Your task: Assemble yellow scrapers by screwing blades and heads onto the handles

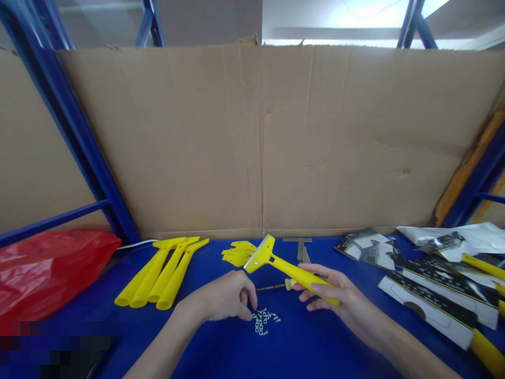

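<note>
My right hand (335,290) is closed around the handle of a yellow scraper (294,269), which is raised and tilted with its head up to the left. A metal blade edge (253,252) runs along that head. My left hand (231,296) is curled low, thumb and forefinger in a pinch at the left edge of a small pile of nuts and screws (261,322). Whatever the fingertips hold is too small to make out. Behind the scraper lies a screwdriver (290,285), partly hidden by my right hand. Yellow scraper head pieces (239,253) rest beyond my left hand.
Several yellow scraper handles (165,273) lie side by side at left, near a red plastic bag (59,268). Metal blades (302,247) lie at the back. Black-and-white packaging cards (430,305) cover the right side. A cardboard wall (260,142) and blue rack posts (82,121) bound the blue table.
</note>
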The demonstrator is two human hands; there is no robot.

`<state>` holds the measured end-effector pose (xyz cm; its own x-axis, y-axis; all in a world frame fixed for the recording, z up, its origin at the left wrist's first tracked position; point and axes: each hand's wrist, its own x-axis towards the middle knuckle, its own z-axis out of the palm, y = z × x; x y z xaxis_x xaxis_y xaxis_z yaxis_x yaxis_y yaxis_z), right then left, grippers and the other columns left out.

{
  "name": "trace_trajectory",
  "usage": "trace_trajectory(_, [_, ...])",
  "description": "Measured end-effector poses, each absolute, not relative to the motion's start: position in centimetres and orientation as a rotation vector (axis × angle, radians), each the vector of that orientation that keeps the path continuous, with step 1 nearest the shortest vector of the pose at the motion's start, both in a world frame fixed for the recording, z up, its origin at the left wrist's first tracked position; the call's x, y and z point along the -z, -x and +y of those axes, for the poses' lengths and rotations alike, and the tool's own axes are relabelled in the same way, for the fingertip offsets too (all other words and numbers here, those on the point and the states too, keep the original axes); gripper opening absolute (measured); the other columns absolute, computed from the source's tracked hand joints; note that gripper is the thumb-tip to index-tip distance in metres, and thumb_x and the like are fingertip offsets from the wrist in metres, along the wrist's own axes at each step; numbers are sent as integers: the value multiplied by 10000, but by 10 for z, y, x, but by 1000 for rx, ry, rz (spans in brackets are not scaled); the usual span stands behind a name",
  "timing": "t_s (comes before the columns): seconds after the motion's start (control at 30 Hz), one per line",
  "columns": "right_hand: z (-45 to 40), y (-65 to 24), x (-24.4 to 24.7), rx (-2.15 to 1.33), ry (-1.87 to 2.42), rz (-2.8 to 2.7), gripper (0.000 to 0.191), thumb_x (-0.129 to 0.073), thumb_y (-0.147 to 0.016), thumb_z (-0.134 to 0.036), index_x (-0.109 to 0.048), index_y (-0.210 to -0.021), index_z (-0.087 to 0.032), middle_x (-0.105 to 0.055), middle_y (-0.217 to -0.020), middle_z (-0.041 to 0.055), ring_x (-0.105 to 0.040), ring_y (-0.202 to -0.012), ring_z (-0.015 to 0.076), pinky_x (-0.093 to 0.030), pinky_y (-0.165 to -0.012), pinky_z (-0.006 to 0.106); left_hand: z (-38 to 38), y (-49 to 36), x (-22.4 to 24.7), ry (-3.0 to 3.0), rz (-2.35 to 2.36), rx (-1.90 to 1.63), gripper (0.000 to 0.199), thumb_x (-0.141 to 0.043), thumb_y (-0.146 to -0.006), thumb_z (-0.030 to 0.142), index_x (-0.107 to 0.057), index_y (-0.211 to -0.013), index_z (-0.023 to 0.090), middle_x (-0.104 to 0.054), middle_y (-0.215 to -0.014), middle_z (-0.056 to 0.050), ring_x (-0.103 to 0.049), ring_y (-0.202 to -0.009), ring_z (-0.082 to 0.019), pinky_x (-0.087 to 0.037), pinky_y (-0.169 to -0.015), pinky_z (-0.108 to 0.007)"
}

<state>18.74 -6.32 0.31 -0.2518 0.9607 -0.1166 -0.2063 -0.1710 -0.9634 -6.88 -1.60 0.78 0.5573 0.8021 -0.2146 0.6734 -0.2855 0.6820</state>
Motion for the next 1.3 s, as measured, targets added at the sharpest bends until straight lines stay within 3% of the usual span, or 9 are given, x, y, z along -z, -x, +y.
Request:
trace_trajectory(0.17, [-63, -187, -2, -1600, 1019, -1127, 531, -669, -717, -285, -515, -1208, -157, -701, -990, 120, -632, -792, 184, -477, -702, 323, -15, 67, -7, -2080, 1207, -217, 84, -626, -633, 226, -708, -652, 223, -641, -562, 20, -562, -513, -126, -370, -472, -198])
trace_trajectory(0.53, [-60, -190, 1, -1637, 1021, -1120, 589, -703, -678, -327, -517, -1211, -161, -693, -1002, 128, -620, -789, 199, -471, -690, 341, -10, 68, -5, -2109, 1212, -103, 248, -631, -633, 276, -694, -854, 184, -644, -656, 10, -553, -551, -117, -370, -482, -191])
trace_trajectory(0.97, [-60, -189, 0, -1638, 1024, -1120, 585, -701, -670, -312, -516, -1203, -155, -702, -981, 125, -628, -759, 191, -472, -672, 335, -17, 63, -9, -2087, 1249, -132, 132, -619, -634, 237, -707, -723, 193, -638, -606, 13, -557, -544, -122, -367, -477, -195])
trace_trajectory(1.3, [-59, -190, 3, -1626, 1014, -1175, 581, -717, -660, -322, -538, -1194, -180, -700, -970, 113, -624, -762, 191, -472, -654, 321, -13, 55, -30, -2077, 1308, -736, 129, -610, -707, 285, -692, -683, 188, -666, -653, -3, -588, -632, -148, -426, -592, -237])
